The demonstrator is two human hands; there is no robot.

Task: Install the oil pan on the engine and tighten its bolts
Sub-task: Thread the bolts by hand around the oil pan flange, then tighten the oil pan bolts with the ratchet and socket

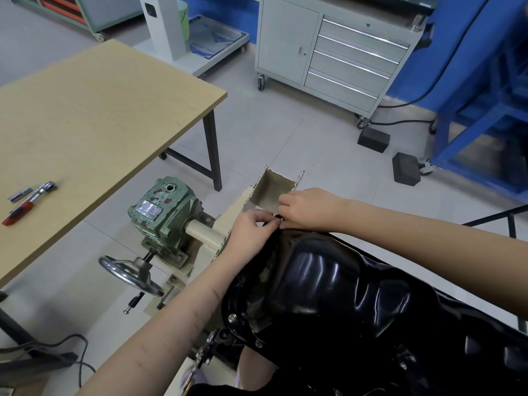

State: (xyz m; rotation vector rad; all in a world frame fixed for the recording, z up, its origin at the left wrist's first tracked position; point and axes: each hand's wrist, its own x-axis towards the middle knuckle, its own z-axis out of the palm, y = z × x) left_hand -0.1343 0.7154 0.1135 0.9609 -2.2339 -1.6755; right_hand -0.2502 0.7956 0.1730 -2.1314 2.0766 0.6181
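Reaching over the black oil pan point(328, 284) from my head view, I have both hands meeting at its far rim. The pan sits dome-up on the engine, which is mounted on a cream stand point(228, 221), and it fills the lower right of the picture. My left hand point(251, 227) has its fingers curled, fingertips pinching at a small thing on the rim; my right hand point(303, 208) is curled too, its fingertips touching the same spot right beside the left. What they pinch is too small and too hidden for me to name. Two bolts point(232, 318) already sit in the pan's near flange, one at the near left corner and another further along the near edge.

Left of the stand, a green gearbox point(161, 210) joins it through a cream shaft, and a steel handwheel point(130, 274) hangs off its near side. A wooden desk point(100, 110) stands to the left; near its left edge lie a ratchet wrench with a red handle point(28, 202) and a small metal socket extension point(19, 194) just beside it. Beyond, a grey tool cabinet point(328, 50) on casters stands on the tiled floor, with a blue frame point(480, 110) at the right edge.
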